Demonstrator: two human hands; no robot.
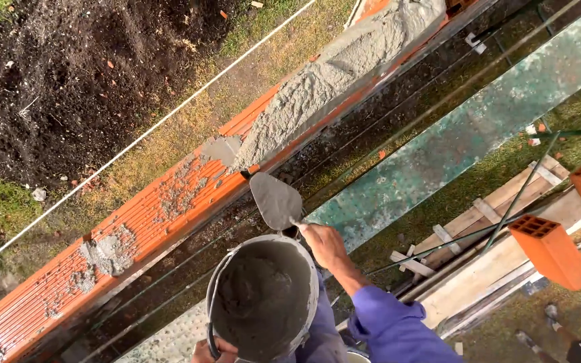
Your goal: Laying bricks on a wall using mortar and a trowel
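I look straight down on the top of an orange brick wall [136, 225] that runs diagonally. A thick bed of grey mortar [331, 74] covers its upper right stretch. My right hand [324, 245] grips a trowel [276, 200] whose grey blade hovers beside the wall, just below the end of the mortar bed. My left hand [213, 351] holds a metal bucket [263, 296] of wet mortar by its rim and handle, low in the middle. A blue sleeve [391, 329] covers my right arm.
A white guide string [136, 138] runs along the far side of the wall over grass and dark soil [68, 74]. A green scaffold plank [452, 148], wooden boards and loose orange hollow bricks [553, 252] lie to the right. Another person's shoes [553, 316] show below.
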